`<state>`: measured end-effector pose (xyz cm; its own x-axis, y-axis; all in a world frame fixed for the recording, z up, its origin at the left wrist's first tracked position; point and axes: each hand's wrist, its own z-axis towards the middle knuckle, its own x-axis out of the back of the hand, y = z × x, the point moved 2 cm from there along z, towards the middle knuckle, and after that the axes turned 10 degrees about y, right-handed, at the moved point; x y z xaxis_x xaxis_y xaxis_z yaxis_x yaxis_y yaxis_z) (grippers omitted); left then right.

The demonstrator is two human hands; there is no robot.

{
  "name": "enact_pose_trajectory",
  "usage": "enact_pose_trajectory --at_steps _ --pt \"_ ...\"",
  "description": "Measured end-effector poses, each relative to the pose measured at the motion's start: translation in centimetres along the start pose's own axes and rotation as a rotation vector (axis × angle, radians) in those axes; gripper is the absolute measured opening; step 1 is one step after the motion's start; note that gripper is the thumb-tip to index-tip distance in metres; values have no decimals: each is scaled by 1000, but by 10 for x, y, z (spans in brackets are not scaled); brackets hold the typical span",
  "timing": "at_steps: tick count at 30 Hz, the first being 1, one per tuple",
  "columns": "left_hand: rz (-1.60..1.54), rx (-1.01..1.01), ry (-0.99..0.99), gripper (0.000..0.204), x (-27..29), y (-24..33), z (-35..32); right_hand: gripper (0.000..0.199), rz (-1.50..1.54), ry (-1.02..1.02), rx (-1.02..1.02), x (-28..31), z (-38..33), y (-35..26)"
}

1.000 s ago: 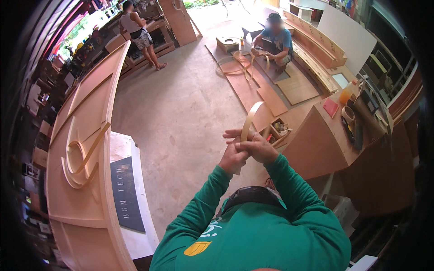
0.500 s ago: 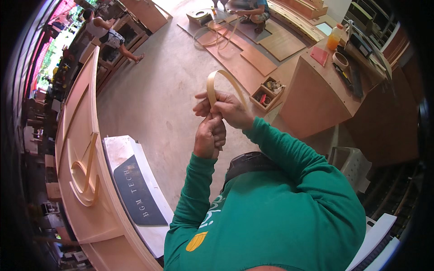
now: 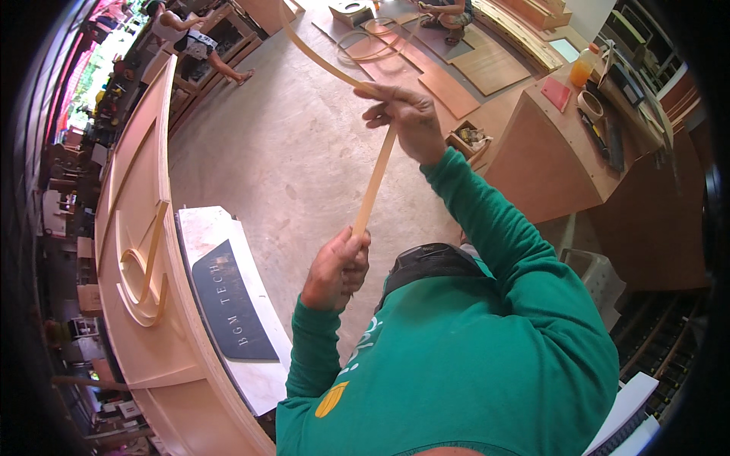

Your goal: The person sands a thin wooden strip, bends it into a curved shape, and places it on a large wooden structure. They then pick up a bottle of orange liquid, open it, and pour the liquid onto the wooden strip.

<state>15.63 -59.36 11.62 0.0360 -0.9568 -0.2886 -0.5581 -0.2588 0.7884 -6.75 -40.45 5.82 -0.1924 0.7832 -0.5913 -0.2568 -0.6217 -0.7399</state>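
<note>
A long, thin, pale wood strip (image 3: 374,182) bends over the floor. Left hand (image 3: 337,267) grips its lower end; raised right hand (image 3: 404,121) pinches it higher up.

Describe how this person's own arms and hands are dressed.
Both arms wear long green sleeves reaching the wrists, part of a green shirt with a yellow patch and pale markings on its front. The left hand and the right hand are bare: no gloves, and no rings or watch that show.
</note>
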Motion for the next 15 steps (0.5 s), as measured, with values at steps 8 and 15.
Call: enact_pose_trajectory --at_steps 8,15 --pt "-24 56 -12 30 22 -31 -39 45 -133 16 -36 7 22 -11" --pt "-4 117 9 34 43 -52 -77 47 -117 78 52 50 61 -22"
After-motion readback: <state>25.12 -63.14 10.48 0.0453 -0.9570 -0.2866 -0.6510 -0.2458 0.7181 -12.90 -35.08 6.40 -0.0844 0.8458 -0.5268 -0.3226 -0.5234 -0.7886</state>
